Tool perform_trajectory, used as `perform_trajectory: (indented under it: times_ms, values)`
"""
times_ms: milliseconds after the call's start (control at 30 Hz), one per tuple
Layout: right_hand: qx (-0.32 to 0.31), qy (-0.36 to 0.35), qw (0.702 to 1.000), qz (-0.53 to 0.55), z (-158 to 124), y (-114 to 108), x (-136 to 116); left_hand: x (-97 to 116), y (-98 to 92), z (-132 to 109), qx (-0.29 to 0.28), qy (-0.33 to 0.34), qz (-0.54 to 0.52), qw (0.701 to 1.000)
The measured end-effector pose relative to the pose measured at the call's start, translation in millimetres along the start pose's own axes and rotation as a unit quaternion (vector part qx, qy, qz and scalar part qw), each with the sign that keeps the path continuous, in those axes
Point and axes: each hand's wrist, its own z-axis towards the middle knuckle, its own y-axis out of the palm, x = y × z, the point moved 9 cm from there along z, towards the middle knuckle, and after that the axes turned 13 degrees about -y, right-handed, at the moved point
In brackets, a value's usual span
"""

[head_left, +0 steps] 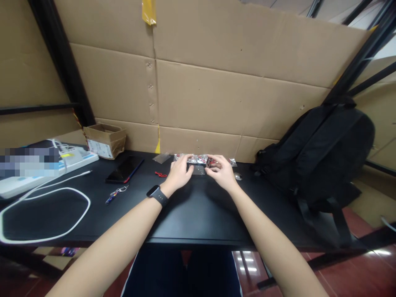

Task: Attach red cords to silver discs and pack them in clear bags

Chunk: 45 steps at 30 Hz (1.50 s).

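Both hands reach to the back of the black table [198, 214], near the cardboard wall. My left hand [180, 173], with a dark watch on its wrist, rests at the left end of a row of small clear packets [199, 159]; its thumb and fingers are apart. My right hand [222, 171] has curled fingers around something small and dark with red, too small to name. Between the hands lies a flat clear plastic bag [198, 170]. A red cord [160, 175] lies left of my left hand. Right of my right hand sits a small shiny round item [237, 176].
A phone [125, 169], a keyring [116, 194], an open cardboard box [107, 140], a white power strip [77, 160] and a looped white cable [88, 206] are on the left. A black backpack [318, 148] stands at the right. Cardboard [210, 103] walls the back.
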Motion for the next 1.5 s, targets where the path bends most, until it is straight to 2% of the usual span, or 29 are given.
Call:
perform_trajectory:
  times_ms: [167,333,433,567,700,867,1167,1500]
  values:
    - [0.004,0.016,0.999,-0.04,2.1,-27.7,15.2,-9.1,40.5,-12.1,-0.183,0.083,0.076,0.977]
    - [-0.035,0.071,0.994,-0.074,0.8,-42.9,28.1,4.7,55.6,-27.9,-0.267,0.152,0.056,0.95]
    - [-0.084,0.089,0.987,-0.104,-0.6,-44.6,28.6,6.4,58.5,-29.6,-0.271,0.142,0.077,0.949]
    - [-0.151,0.109,0.978,-0.098,-6.3,-36.2,30.9,4.9,59.8,-30.8,-0.281,0.116,0.103,0.947]
    - [-0.206,0.133,0.965,-0.096,-14.4,-24.1,34.5,5.7,63.8,-36.8,-0.316,0.12,0.149,0.929]
    - [-0.248,0.116,0.952,-0.137,-16.6,-14.6,29.2,4.1,67.4,-42.4,-0.337,0.108,0.194,0.915]
    - [-0.284,0.107,0.927,-0.221,-20.7,-10.0,35.2,1.6,71.6,-49.1,-0.345,0.094,0.217,0.908]
    - [-0.275,0.104,0.938,-0.185,-20.2,-1.3,30.7,0.4,74.2,-53.4,-0.349,0.082,0.225,0.906]
